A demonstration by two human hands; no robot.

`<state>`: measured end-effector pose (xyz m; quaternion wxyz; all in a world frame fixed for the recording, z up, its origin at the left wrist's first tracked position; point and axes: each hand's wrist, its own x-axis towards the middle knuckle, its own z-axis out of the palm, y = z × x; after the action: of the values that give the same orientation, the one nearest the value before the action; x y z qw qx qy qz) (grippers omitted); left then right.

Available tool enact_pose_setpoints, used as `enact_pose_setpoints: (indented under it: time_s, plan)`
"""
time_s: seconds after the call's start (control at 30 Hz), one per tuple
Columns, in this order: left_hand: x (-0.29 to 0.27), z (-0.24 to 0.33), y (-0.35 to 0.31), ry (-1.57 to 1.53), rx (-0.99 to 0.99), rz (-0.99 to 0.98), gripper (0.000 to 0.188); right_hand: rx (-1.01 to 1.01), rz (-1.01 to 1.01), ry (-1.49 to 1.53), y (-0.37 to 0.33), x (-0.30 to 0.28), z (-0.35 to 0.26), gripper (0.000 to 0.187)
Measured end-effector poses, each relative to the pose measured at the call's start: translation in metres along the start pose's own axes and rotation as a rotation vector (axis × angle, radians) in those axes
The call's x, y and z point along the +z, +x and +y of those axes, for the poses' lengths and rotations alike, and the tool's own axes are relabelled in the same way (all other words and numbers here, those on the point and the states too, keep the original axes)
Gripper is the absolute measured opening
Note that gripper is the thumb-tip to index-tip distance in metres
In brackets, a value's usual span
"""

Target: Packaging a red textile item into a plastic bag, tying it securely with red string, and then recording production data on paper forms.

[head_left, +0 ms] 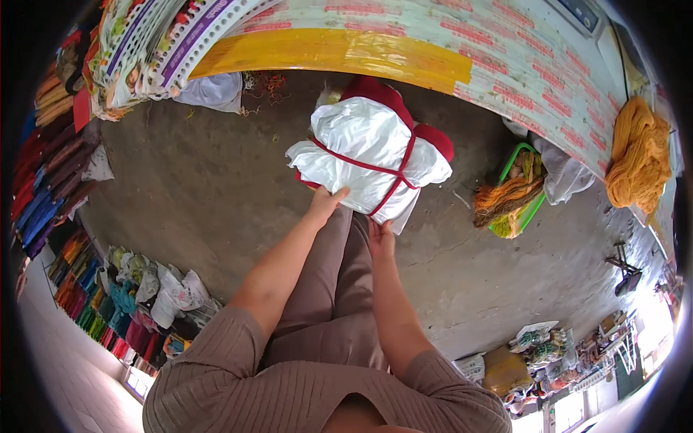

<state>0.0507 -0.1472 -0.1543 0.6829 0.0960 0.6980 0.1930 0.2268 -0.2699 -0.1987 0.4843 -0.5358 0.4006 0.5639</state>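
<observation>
In front of my knees is a bundle wrapped in white plastic [357,130], bound with crossing dark red cords [399,175]. Red rounded padding [375,91] shows behind and beside it. My left hand [329,200] is closed on the bundle's near left edge, fingers pressed against the plastic. At the near corner my right hand [381,237] pinches the plastic close to where a red cord runs down. What exactly sits between the right fingertips is partly hidden.
Beyond the bundle stands a table edged with yellow tape [404,52]. A green basket of yarn [533,206] is on the floor to the right. An orange yarn hank [637,155] hangs at far right. Colourful yarn shelves [72,289] and plastic bags [173,292] line the left.
</observation>
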Motion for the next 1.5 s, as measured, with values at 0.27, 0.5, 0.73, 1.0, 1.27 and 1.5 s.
enact_pose_setpoints:
  time_s: [0.27,0.5,0.73,1.0,1.27,1.5]
  plan:
    - [-0.077,-0.012,0.003,0.133,0.439,0.347,0.031,-1.230,0.145,-1.744,-0.029,0.124,-0.116,0.044]
    - [-0.023,0.026,0.022,0.001,0.071,0.530,0.035,-1.402,-0.568,-2.232,-0.030,0.333,-0.068,0.061]
    - [-0.039,0.037,0.031,0.278,0.240,0.194,0.049,-1.192,-0.506,-2.616,0.010,0.376,-0.062,0.044]
    - [-0.045,-0.018,0.009,-0.658,-0.182,0.407,0.028,-1.169,-1.380,-2.823,-0.028,0.406,0.005,0.057]
    - [-0.072,-0.030,0.020,-1.054,0.061,0.020,0.028,-1.418,-1.865,-3.123,-0.016,0.431,0.036,0.041]
    - [-0.063,-0.087,0.055,-1.209,0.038,-0.085,0.035,-0.931,-1.683,-3.315,0.010,0.434,0.079,0.023]
